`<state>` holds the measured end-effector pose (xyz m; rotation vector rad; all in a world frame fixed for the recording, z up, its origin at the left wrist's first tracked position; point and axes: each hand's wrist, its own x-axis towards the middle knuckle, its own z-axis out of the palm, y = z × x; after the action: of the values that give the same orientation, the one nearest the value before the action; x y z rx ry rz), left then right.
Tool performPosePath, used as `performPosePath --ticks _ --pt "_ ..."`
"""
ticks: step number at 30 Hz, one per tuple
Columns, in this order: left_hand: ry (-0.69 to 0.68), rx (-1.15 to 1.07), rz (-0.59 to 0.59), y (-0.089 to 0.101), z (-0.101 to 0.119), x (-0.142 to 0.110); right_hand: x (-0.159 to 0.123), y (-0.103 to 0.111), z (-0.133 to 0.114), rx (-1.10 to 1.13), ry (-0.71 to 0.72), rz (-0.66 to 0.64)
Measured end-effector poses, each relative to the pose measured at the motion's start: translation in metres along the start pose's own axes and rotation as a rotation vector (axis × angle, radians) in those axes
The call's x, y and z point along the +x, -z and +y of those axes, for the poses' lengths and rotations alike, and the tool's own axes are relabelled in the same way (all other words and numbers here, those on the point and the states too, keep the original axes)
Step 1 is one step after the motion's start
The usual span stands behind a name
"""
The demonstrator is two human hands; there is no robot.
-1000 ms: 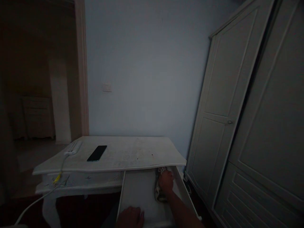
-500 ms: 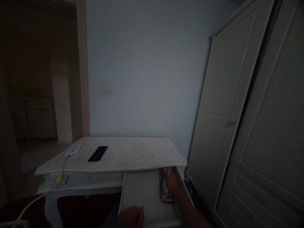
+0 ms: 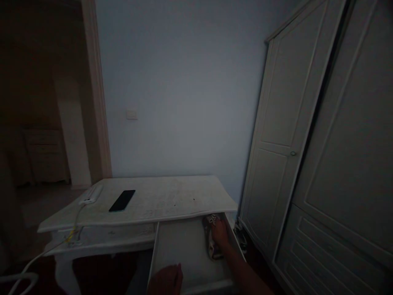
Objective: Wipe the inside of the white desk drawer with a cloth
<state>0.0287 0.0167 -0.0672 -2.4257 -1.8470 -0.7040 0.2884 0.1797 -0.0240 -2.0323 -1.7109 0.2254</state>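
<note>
A pulled-out drawer (image 3: 181,241) juts from the right side of the white desk (image 3: 162,192). Along its right wall lies a dark and light patterned cloth bundle (image 3: 211,246), long and soft-looking. My right hand (image 3: 220,232) reaches in from the front and has its fingers over the bundle's far part; they are dim and partly hidden. My left hand (image 3: 166,280) is at the drawer's front left corner, its fingers curled and thumb side up. What it may grip there is hidden by the hand.
On the desktop lie a black phone (image 3: 122,200) and a white power strip (image 3: 91,195) whose cable (image 3: 46,250) hangs over the left edge. A white wardrobe (image 3: 276,164) stands at right. Dark items (image 3: 241,237) sit on the floor between it and the desk. A doorway opens at left.
The view has shifted slightly, so the desk and phone appear a little further left. My right hand stays on the cloth bundle and my left hand stays at the drawer's corner.
</note>
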Motion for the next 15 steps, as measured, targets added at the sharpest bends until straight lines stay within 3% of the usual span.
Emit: performPosePath --ticks 7,12,15 --pt "-0.030 0.006 0.055 -0.012 -0.008 -0.004 -0.011 0.008 -0.007 -0.025 0.108 -0.047" --pt "-0.159 0.044 0.130 -0.014 -0.009 -0.007 -0.028 0.009 -0.009 -0.055 0.281 -0.122" --pt "-0.181 0.009 0.141 -0.013 -0.009 -0.007 -0.029 0.007 -0.008 -0.026 0.220 -0.103"
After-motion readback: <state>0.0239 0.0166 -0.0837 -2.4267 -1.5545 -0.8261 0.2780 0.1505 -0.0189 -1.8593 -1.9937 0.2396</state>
